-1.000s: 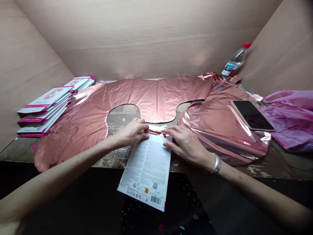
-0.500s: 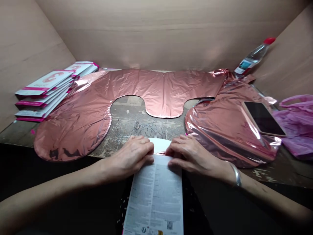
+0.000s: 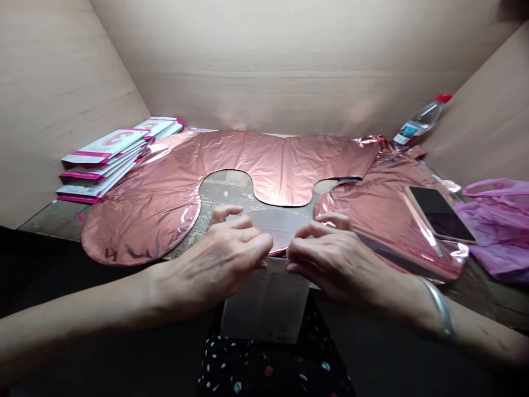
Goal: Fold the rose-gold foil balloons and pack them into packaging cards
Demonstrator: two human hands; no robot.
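While the head view is looking down over the bench edge, both hands are meeting at the centre of the frame on a white packet, a flat card sleeve that is hanging off the near edge toward 6 o'clock, over a dark spotted garment. The left hand is curling its fingers over the packet's top flap from the 9 o'clock side, thumb and fingertips pinching it; the right hand, a silver bangle at its wrist, is pinching the same flap from the 3 o'clock side. The two sets of fingertips are sitting just beside each other, nearly touching, with a sliver of rose foil showing at the packet's mouth between them. Beyond the hands, toward 12 o'clock, a large rose-gold foil balloon is lying flat across the worn table. At 3 o'clock a phone is lying face up on crumpled foil, with a pink plastic bag just beside it. At 1 o'clock a water bottle is leaning against the cardboard wall. At 10 o'clock a stack of packets is lying fanned, touching the balloon's edge.
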